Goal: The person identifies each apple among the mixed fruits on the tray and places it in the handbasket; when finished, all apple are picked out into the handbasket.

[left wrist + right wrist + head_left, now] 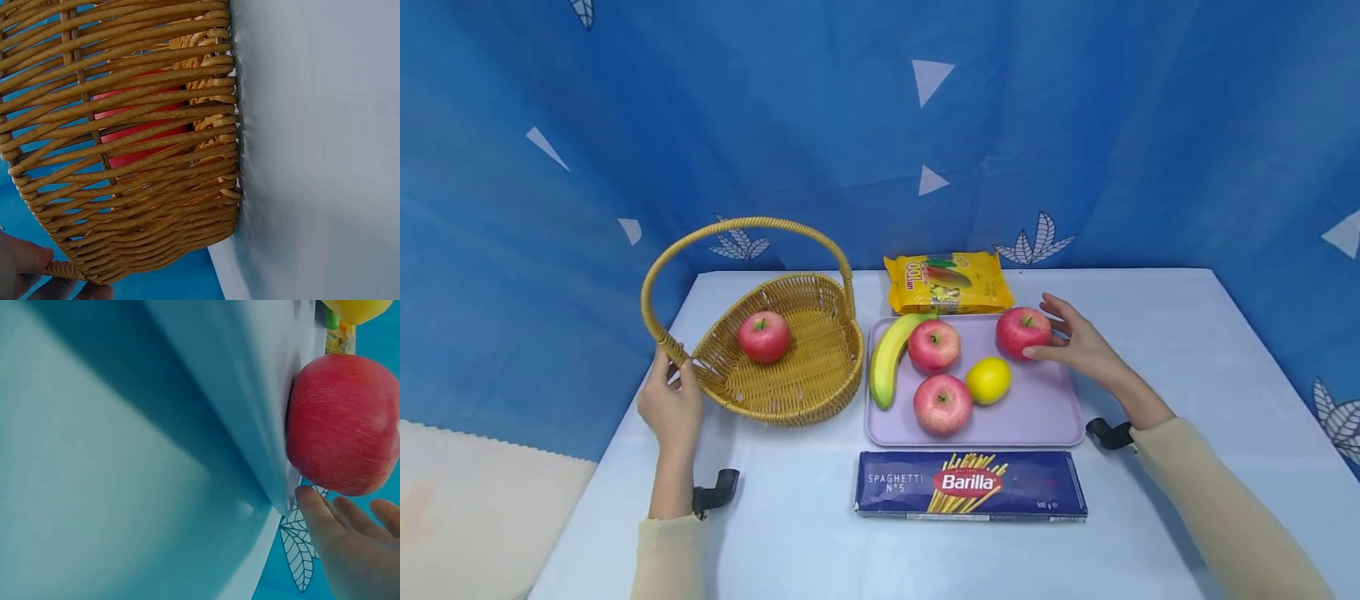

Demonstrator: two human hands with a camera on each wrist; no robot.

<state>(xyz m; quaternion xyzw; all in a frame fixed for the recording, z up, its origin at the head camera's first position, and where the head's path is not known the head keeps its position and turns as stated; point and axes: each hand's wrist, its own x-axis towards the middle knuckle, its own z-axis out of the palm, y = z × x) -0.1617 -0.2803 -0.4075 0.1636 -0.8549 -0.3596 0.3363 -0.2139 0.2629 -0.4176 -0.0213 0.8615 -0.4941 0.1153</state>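
Note:
My left hand (673, 408) pinches the base of the handle (752, 222) of a wicker basket (805, 375); the left wrist view shows the fingers of this hand (28, 272) at the basket's corner. One red apple (763, 337) lies inside the basket. At the right, my right hand (1086, 346) is spread beside another red apple (1022, 332) on a lilac tray (1037, 417), thumb in front and fingers behind. In the right wrist view the fingers of that hand (353, 544) lie loosely extended close to the apple (340, 422); contact is hard to tell.
On the tray are also a banana (889, 362), two apples (934, 346) and a yellow lemon (988, 381). A yellow packet (951, 283) lies behind the tray, a blue spaghetti box (887, 492) in front. A blue curtain (850, 125) hangs behind the table.

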